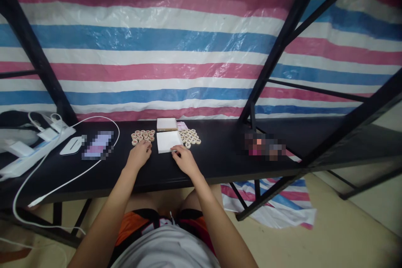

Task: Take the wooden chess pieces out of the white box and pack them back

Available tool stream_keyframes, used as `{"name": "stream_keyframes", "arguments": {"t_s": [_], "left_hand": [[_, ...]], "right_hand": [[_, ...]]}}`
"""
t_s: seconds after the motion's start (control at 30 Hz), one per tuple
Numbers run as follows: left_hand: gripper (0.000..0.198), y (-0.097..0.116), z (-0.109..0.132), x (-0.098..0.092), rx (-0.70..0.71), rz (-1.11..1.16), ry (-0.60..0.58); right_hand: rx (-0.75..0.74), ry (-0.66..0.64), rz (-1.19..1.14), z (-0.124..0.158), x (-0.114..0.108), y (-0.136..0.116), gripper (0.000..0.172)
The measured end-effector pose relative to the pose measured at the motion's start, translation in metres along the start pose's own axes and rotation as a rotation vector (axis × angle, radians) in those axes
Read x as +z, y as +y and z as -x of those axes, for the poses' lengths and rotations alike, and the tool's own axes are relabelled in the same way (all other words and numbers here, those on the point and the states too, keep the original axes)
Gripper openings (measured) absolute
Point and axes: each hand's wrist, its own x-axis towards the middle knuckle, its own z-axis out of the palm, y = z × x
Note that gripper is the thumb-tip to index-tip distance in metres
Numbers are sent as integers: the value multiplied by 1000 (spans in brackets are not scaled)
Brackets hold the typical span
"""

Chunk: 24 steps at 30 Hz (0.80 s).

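On the black table, round xiangqi pieces [143,135] with red markings form a cluster just beyond my left hand [140,153]. Its fingers are curled together at the near edge of that cluster, and what they hold, if anything, is hidden. A shallow white box tray [168,141] lies in the middle with its hollow side up. My right hand [184,159] has thumb and forefinger closed at the tray's near right corner. Right of the tray sits a second cluster of xiangqi pieces [190,137] with dark markings. Behind the tray is the other box half [166,124], also white inside.
To the left lie a phone [98,144], a white flat device [72,145], a power strip [37,153] and a looping white cable [72,179]. Blurred items [264,146] rest on the right. Black frame bars [266,67] slant up before a striped plastic sheet [163,42].
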Motion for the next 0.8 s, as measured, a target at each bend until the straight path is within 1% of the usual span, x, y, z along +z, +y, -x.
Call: {"name": "stream_keyframes", "arguments": {"t_s": [0.1,0.27,0.63,0.8], "left_hand": [[24,-5,-3,4,-20,3,10],[27,-9,-3,6,-47,23,11],[26,-6,-3,8,-42,33,50],[28,-4,-3,8,-34,93,87]], "right_hand": [[4,-5,-11,0,0,0,21],[14,-3,-18,1,0,1,20],[-4,5,-52,0,1,2,20],[-3,5,-58,0,0,2,20]]}}
